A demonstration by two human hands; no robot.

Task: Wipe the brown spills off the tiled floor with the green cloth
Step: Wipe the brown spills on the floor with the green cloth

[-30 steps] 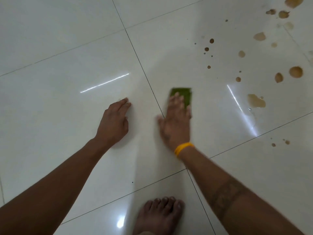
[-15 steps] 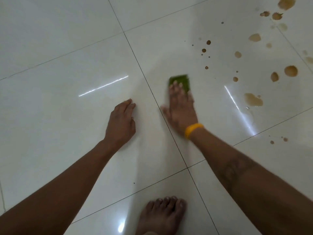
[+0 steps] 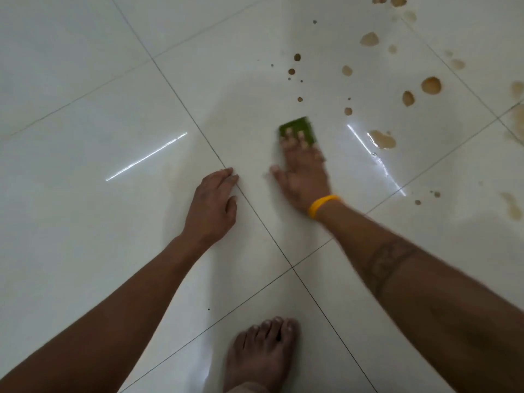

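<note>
A small folded green cloth (image 3: pixel 298 126) lies flat on the glossy white tiled floor (image 3: pixel 85 236). My right hand (image 3: pixel 303 174), with a yellow band at the wrist, presses on it with straight fingers; only the cloth's far part shows beyond the fingertips. Brown spills dot the tiles beyond and to the right: a puddle (image 3: pixel 383 139), a round blot (image 3: pixel 431 85), small drops (image 3: pixel 297 57) and several more toward the top right. My left hand (image 3: pixel 211 207) rests flat on the floor to the left, across a grout line.
My bare foot (image 3: pixel 262 353) stands on the tile at the bottom centre. More faint brown smears (image 3: pixel 513 207) lie at the right edge. Light streaks reflect off the wet-looking tile surface.
My right hand has pushed the cloth forward and to the right, nearer the small drops. The view has shifted, and my left hand has stayed planted on the floor.
</note>
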